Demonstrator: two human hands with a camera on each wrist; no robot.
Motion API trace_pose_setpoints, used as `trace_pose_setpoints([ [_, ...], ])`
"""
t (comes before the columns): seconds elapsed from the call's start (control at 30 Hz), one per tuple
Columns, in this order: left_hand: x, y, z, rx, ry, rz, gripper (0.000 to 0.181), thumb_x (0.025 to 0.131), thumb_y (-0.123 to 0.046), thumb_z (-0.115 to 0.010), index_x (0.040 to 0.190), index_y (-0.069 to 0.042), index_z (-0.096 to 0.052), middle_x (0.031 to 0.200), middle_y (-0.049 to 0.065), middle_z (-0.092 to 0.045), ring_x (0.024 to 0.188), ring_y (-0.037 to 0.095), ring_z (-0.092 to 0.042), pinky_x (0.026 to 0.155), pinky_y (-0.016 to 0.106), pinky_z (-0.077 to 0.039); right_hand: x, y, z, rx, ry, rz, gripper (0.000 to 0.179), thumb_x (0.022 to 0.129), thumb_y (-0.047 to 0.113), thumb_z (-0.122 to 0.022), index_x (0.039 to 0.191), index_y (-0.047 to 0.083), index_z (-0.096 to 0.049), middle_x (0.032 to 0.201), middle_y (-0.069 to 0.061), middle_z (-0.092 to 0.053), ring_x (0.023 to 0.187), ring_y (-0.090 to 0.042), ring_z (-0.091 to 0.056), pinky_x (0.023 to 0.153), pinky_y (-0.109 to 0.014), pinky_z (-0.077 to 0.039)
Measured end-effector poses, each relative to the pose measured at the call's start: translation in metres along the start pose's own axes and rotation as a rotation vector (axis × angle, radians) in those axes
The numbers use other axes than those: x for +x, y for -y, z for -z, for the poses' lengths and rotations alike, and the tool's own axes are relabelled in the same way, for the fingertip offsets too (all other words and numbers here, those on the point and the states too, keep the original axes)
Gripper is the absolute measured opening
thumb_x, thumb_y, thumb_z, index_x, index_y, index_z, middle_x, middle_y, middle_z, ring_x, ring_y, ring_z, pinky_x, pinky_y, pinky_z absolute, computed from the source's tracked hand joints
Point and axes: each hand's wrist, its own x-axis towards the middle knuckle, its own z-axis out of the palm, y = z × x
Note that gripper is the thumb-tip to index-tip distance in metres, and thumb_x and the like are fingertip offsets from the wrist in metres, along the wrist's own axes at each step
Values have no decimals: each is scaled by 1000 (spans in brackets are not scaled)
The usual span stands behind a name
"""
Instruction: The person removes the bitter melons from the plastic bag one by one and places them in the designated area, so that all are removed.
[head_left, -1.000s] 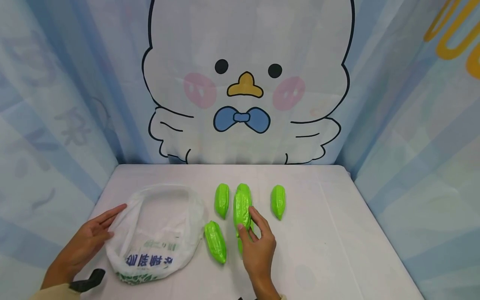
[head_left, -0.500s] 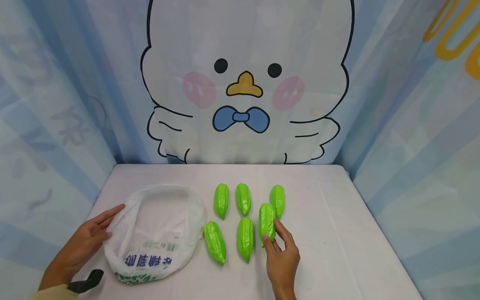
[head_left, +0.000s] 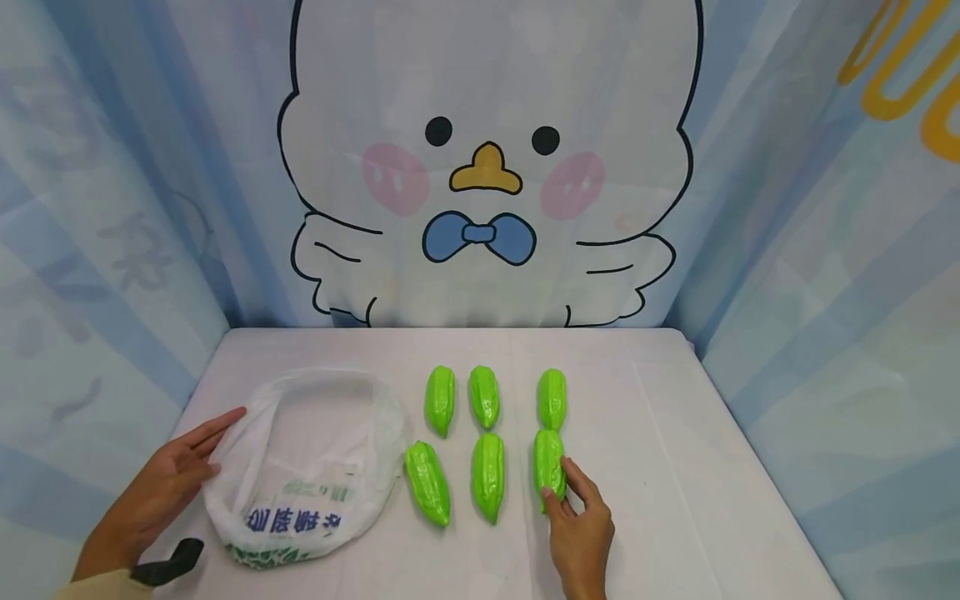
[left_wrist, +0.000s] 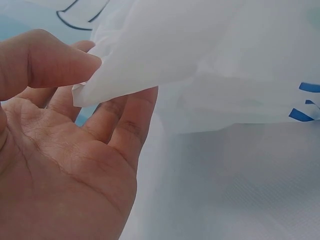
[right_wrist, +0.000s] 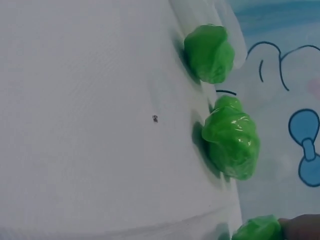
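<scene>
My right hand (head_left: 583, 533) pinches a shiny green bitter melon (head_left: 548, 462) between thumb and fingers, at the near end of the right column. Directly behind it lies another bitter melon (head_left: 552, 398). Two more pairs stand to the left, with a front bitter melon (head_left: 489, 479) in the middle and a slightly slanted one (head_left: 427, 483) beside the bag. A white plastic bag (head_left: 296, 500) with blue print lies with its mouth spread wide. My left hand (head_left: 153, 487) holds its left edge; in the left wrist view the bag's film (left_wrist: 125, 75) passes between thumb and fingers.
A white cloth covers the table (head_left: 675, 500). Behind it hangs a curtain (head_left: 480, 292) with a cartoon bird, and more blue curtain (head_left: 862, 333) closes in both sides. A black strap end (head_left: 171, 563) sticks out by the left wrist.
My right hand has carried the bitter melon rightward and toward me, from over the middle column to the front of the right column. My left hand has stayed at the bag's edge.
</scene>
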Motion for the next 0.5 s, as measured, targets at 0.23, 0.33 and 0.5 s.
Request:
trace_pose_setpoints([
  [0.23,0,0,0,4,-4,9,73,107,5,-51,172,-14,-21,150,-36,-48,129,-14,-57,97,17,-57,3,-4,-2,-32,14,-8,59,94,-4,-75,150,8,-60,155,-19,-55,147,-40,-52,104,-34,-55],
  [0.33,1,0,0,8,-5,4,73,107,5,-51,172,-13,-20,152,-35,-46,130,-15,-55,97,16,-56,3,-5,-2,-31,16,-11,60,93,-5,-75,150,7,-60,154,-20,-55,147,-41,-52,104,-34,-55],
  [0.5,2,1,-2,79,-52,4,76,108,1,-53,172,-15,-17,164,-28,-35,127,-24,-48,96,7,-51,4,-5,-2,-61,6,10,63,91,-3,-78,150,6,-59,156,-18,-54,148,-39,-50,112,-39,-50],
])
